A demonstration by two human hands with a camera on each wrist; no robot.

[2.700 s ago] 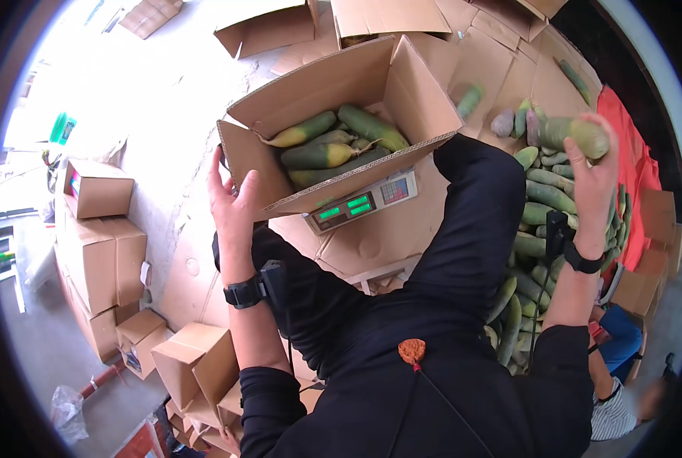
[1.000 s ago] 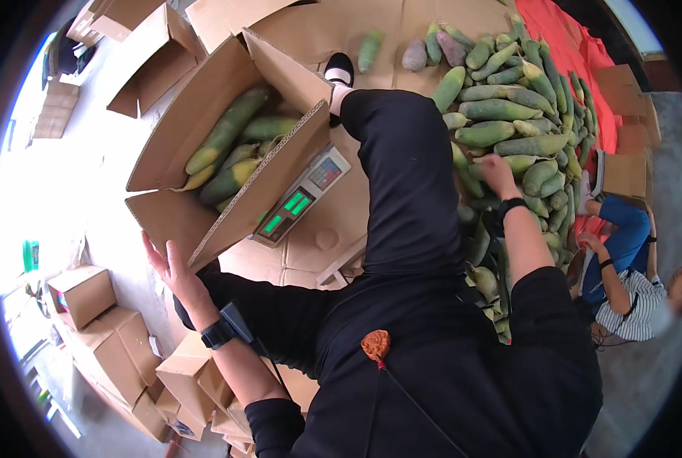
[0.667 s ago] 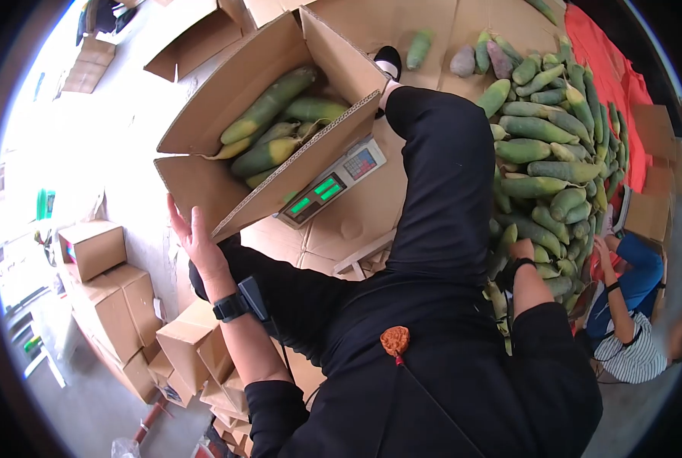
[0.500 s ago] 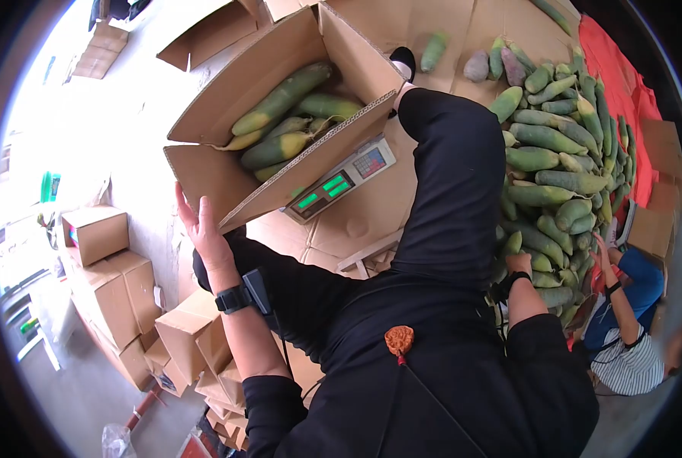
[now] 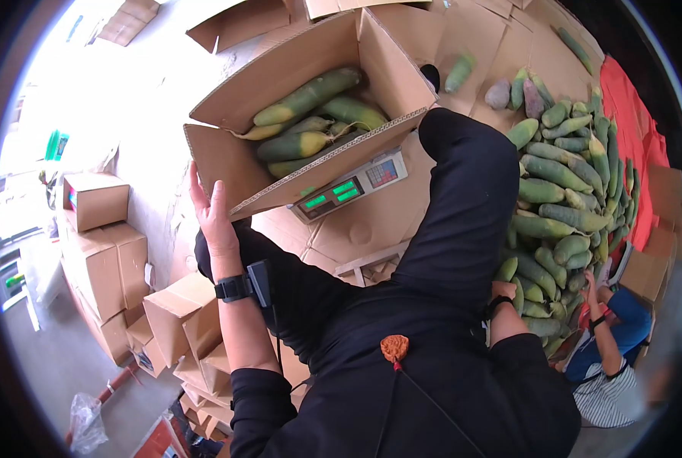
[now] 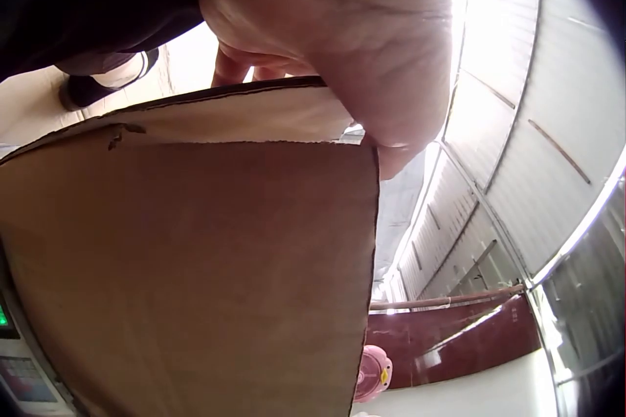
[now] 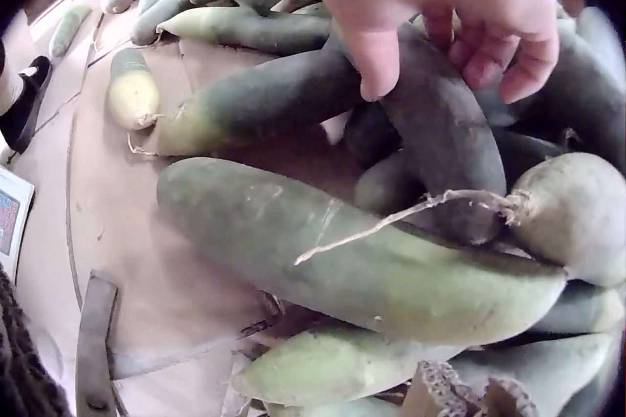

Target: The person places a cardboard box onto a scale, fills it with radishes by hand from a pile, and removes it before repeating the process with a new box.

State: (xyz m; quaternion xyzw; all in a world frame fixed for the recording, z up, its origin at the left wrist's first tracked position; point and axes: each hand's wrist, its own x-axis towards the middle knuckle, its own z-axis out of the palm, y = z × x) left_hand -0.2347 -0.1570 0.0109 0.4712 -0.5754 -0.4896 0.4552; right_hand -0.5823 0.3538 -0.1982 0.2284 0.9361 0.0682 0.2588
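In the head view my left hand (image 5: 217, 227) holds the near left corner of an open cardboard box (image 5: 398, 57), with the thumb and fingers on either side of the panel. Several green radishes (image 5: 310, 95) lie inside. The box rests on a digital scale (image 5: 383, 172) with lit green digits. My right hand (image 7: 440, 6) reaches down into a radish pile (image 5: 543, 191); in the right wrist view its thumb and curled fingers straddle a dark green radish (image 7: 445, 133). A larger radish (image 7: 352, 251) with a paler end lies in front of it.
Flattened cardboard (image 5: 356, 233) covers the floor, with a lone radish (image 5: 460, 72) beyond my foot. Stacked boxes (image 5: 101, 267) stand at left. A red sheet (image 5: 635, 145) edges the pile, and another person (image 5: 604, 389) sits at the right.
My right hand has gone from holding a radish up over the pile to reaching low beside my thigh. A long radish now lies on top in the box. My left hand stays at its corner.
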